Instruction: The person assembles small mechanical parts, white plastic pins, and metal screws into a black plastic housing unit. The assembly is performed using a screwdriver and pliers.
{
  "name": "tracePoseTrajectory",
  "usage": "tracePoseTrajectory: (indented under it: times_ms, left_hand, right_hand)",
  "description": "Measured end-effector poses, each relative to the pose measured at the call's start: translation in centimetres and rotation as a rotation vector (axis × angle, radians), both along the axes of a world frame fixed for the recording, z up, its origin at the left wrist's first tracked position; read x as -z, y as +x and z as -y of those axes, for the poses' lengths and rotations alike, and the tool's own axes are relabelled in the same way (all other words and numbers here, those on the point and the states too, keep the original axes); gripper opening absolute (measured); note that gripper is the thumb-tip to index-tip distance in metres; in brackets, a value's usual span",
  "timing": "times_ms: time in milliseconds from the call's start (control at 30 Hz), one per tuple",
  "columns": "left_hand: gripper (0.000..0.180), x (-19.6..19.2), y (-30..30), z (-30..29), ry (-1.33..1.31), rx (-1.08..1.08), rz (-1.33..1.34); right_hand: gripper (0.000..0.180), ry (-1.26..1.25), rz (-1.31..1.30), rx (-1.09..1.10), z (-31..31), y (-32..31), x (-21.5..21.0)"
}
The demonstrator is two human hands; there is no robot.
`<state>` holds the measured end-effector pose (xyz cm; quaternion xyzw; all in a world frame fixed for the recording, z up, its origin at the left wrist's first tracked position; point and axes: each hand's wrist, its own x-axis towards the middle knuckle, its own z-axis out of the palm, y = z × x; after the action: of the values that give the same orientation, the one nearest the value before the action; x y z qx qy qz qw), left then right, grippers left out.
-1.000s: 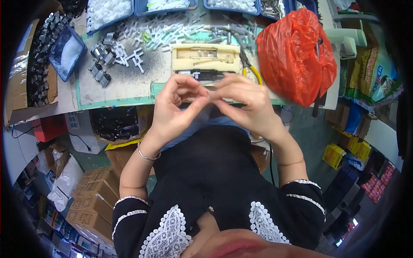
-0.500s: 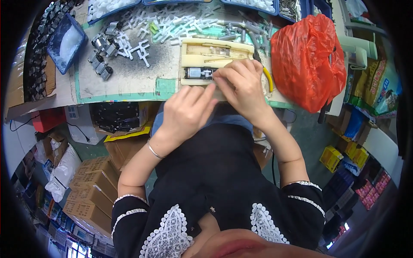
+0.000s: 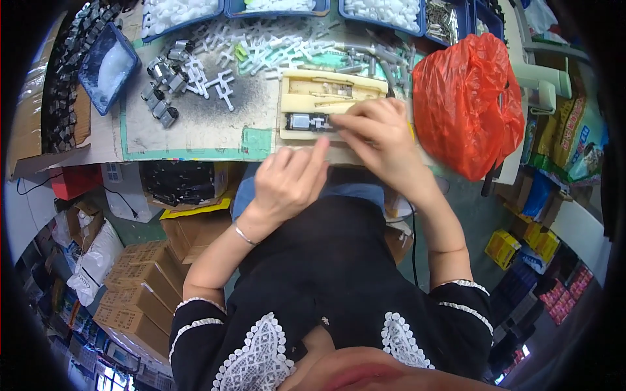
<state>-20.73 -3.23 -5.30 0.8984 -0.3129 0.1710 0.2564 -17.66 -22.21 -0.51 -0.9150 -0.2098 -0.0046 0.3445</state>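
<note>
A cream-coloured plastic housing half [image 3: 287, 133] lies near the table edge, with a small silver motor [image 3: 300, 122] and a white part seated in its dark cavity. At that cavity's right end, my right hand [image 3: 386, 135] pinches with thumb and forefinger; what is between the fingertips is too small to make out. My left hand [image 3: 290, 177] is just in front of the housing, forefinger stretched out toward it, other fingers loosely bent, holding nothing. Behind lies a second cream housing half [image 3: 290, 86] with channels inside.
White branched plastic parts [image 3: 267, 52] and grey tube pieces [image 3: 375, 65] spread across the back. Several small motors [image 3: 166, 75] lie left, beside a blue tray [image 3: 107, 72] of white material. A red plastic bag [image 3: 463, 104] stands right. Blue bins [image 3: 381, 13] line the far edge.
The view has shifted slightly, so the table sits a little lower. My left hand has drawn back from the housing a little; my right fingers remain at the cavity's right end.
</note>
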Motion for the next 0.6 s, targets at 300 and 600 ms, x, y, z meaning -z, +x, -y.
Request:
tracePoseTrajectory:
  times_ms: [300, 600]
  left_hand:
    - [0.018, -1.5, 3.9, -1.7, -0.095, -0.016, 0.071]
    - [0.017, -5.7, 10.1, -8.2, -0.207, -0.514, -0.088]
  right_hand:
    - [0.022, -0.516, 0.185, 0.373, 11.1, 13.3, -3.5]
    - [0.012, -0.812, 0.203, 0.349, 11.8, 15.8, 0.9]
